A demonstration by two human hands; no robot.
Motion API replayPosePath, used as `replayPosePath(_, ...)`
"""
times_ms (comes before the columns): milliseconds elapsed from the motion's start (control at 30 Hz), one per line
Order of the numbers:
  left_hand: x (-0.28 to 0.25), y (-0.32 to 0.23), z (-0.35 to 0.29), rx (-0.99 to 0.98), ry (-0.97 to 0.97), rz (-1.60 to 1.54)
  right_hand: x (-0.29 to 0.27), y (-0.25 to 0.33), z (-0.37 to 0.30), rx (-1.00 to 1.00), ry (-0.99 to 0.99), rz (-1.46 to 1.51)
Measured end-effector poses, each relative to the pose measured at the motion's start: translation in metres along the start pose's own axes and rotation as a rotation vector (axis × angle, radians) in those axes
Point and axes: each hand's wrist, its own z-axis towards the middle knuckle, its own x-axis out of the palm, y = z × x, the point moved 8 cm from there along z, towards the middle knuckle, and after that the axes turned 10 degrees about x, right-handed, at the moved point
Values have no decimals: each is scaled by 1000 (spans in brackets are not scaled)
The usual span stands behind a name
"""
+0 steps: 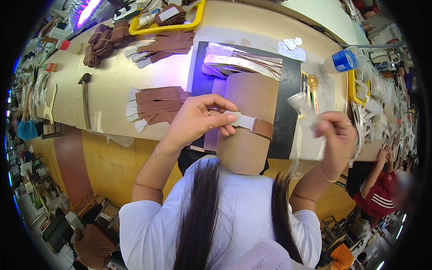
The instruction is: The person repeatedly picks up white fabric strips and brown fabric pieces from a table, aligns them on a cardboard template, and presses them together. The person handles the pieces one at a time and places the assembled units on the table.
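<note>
White-ended brown strap, mid-frame, slanting rightward, end pinched in nearer left grip; right grip blurred, hold unclear.

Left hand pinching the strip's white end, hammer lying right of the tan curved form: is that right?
Not quite: the head view shows the hammer lying left of the tan curved form. The left hand does pinch the strip's white end.

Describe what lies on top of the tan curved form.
A brown strap, its white end pinched by the left hand, crosses the form; the surface beneath is hidden.
</note>
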Motion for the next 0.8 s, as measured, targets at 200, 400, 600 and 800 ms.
replayPosePath(200, 3, -3, -9, 34, -50, -50, 80, -27, -3, 338, 368, -55)
replayPosePath(400, 1, 0, -11, 17, -61, -44, 93, -37, 1, 374, 414, -85)
replayPosePath(600, 3, -2, -14, 30, -38, -40, 95, -36, 2, 354, 404, -160)
replayPosePath(800, 3, -5, -14, 55, -78, -50, 95, -33, 1, 338, 374, -206)
